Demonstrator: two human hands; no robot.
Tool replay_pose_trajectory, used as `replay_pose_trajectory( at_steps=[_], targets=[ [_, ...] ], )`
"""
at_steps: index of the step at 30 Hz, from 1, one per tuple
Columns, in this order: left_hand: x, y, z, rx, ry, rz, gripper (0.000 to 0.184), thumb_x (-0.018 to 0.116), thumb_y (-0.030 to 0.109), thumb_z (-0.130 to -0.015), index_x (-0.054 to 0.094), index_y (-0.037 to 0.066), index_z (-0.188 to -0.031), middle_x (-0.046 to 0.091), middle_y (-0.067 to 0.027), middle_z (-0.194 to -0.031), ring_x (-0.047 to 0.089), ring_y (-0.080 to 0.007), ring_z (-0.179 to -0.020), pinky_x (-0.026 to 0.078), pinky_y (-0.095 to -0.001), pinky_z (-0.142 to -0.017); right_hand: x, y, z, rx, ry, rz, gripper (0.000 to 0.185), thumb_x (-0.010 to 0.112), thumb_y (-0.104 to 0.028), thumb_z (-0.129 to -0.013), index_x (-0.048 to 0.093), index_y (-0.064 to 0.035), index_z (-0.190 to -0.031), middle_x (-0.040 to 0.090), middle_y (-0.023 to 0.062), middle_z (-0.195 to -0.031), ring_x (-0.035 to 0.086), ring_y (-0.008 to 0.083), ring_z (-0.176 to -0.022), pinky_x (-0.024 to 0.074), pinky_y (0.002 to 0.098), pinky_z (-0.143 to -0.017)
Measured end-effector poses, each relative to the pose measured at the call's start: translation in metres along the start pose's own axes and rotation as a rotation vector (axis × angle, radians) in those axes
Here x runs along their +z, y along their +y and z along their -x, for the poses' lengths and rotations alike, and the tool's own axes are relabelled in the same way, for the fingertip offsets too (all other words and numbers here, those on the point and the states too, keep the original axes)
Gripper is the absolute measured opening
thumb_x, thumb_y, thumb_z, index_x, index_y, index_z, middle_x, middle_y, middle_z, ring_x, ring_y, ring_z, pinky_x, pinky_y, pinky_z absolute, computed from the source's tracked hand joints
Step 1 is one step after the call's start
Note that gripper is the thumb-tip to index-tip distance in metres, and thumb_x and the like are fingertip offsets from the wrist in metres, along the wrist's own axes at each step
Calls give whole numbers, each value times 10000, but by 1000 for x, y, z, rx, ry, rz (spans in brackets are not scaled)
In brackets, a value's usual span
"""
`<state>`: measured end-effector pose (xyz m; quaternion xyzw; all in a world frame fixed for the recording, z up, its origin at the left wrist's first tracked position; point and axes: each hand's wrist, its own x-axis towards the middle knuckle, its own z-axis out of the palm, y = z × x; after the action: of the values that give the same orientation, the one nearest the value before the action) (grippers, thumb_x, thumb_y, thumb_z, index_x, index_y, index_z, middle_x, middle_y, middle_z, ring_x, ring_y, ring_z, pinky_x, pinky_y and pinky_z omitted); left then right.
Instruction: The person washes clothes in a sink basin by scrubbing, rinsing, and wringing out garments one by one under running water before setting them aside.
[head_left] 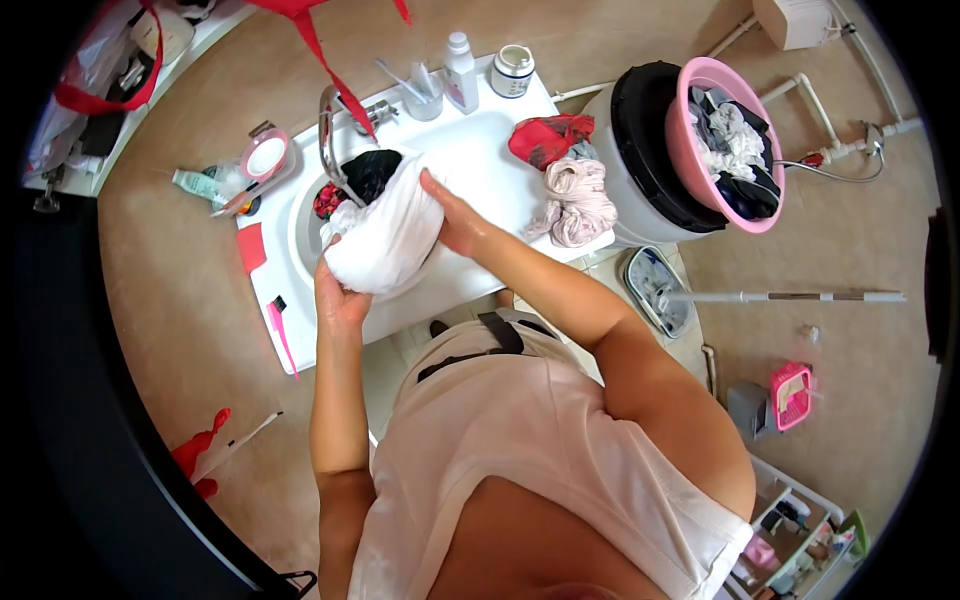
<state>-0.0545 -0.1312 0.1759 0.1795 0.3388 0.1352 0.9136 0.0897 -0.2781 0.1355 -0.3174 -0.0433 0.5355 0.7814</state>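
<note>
A bulky, wet-looking white cloth (388, 238) is held up over the round sink basin (300, 240), under the curved faucet (328, 140). My left hand (340, 290) grips its lower left side, and my right hand (455, 215) holds its upper right edge. Some fingers of both hands are hidden by the fabric. Behind the white cloth, dark cloth (370, 173) and a red patterned cloth (328, 200) lie in the basin. A rolled pale pink cloth (578, 205) and a bundled red cloth (550, 140) rest at the counter's right end.
A white bottle (460, 72), a jar (512, 70) and a cup with a toothbrush (422, 95) line the counter's back. At right, a pink basin of clothes (680, 140) sits on a black-lidded bin (640, 130). A pink brush (280, 330) lies at the left edge.
</note>
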Motion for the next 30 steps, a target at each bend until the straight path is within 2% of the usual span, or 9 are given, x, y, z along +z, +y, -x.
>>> replay_pose_trajectory(
  at_steps=[3, 6, 9, 17, 20, 21, 24, 28, 30],
  targets=[
    [24, -14, -3, -73, -49, -69, 431, 518, 281, -955, 500, 53, -1320, 576, -127, -1292, 549, -296, -1194, 414, -472, -1051, -30, 38, -15, 80, -29, -159, 734, 430, -670, -896, 378, -195, -1453, 427, 51, -1466, 418, 260, -1336, 330, 436, -1111],
    [44, -30, 0, -159, -125, -61, 496, 543, 317, -936, 472, 59, -1354, 551, -122, -1325, 526, -302, -1220, 400, -475, -1060, -17, 24, -9, -10, -209, -378, 634, 450, -588, -933, 453, -157, -1397, 523, 72, -1376, 511, 250, -1253, 388, 447, -1076],
    [49, -41, -8, -203, -151, -163, 553, 573, 331, -910, 449, 64, -1378, 542, -117, -1336, 526, -302, -1216, 403, -471, -1049, -23, 7, -7, -46, -163, -452, 512, 463, -476, -962, 516, -120, -1325, 591, 97, -1279, 589, 248, -1148, 446, 436, -1024],
    [45, -52, -42, -132, -144, -751, 533, 603, 275, -903, 470, 1, -1341, 585, -118, -1256, 579, -239, -1133, 457, -370, -955, -58, -20, -27, -51, 12, -161, 317, 610, -243, -878, 601, -47, -1127, 664, 126, -1054, 664, 260, -943, 535, 410, -888],
    [36, -56, -56, 72, -255, -1125, 533, 597, 299, -901, 482, 14, -1337, 605, -139, -1227, 616, -241, -1062, 474, -364, -909, -49, -31, -16, -84, 79, -121, 331, 667, -167, -834, 597, -32, -1128, 665, 137, -1037, 669, 257, -920, 552, 421, -850],
    [35, -59, -59, 156, -229, -1256, 484, 586, 299, -902, 542, -34, -1252, 651, -169, -1122, 647, -262, -951, 487, -378, -823, -54, -30, -18, -99, 117, -82, 350, 670, -170, -831, 593, -31, -1142, 662, 141, -1049, 667, 258, -932, 551, 423, -854],
    [39, -68, -65, 346, -197, -1728, 425, 581, 289, -897, 598, -62, -1138, 676, -201, -969, 657, -304, -855, 488, -401, -774, -70, -27, -17, -131, 162, -34, 421, 686, -167, -810, 573, -26, -1189, 651, 153, -1090, 659, 263, -969, 545, 423, -869],
    [51, -81, -67, 254, -178, -1795, 397, 575, 273, -902, 611, -61, -1112, 675, -215, -921, 655, -310, -852, 480, -396, -761, -79, -38, -7, -154, 389, 214, 462, 697, -164, -790, 560, -33, -1211, 647, 135, -1104, 647, 241, -987, 539, 393, -860],
    [43, -87, -76, 180, -258, -1453, 414, 566, 283, -932, 571, -34, -1198, 661, -142, -1078, 641, -251, -943, 481, -361, -807, -80, -52, 10, -313, 448, 477, 470, 720, -185, -781, 564, -30, -1196, 647, 122, -1091, 634, 206, -981, 518, 347, -857]
  ],
)
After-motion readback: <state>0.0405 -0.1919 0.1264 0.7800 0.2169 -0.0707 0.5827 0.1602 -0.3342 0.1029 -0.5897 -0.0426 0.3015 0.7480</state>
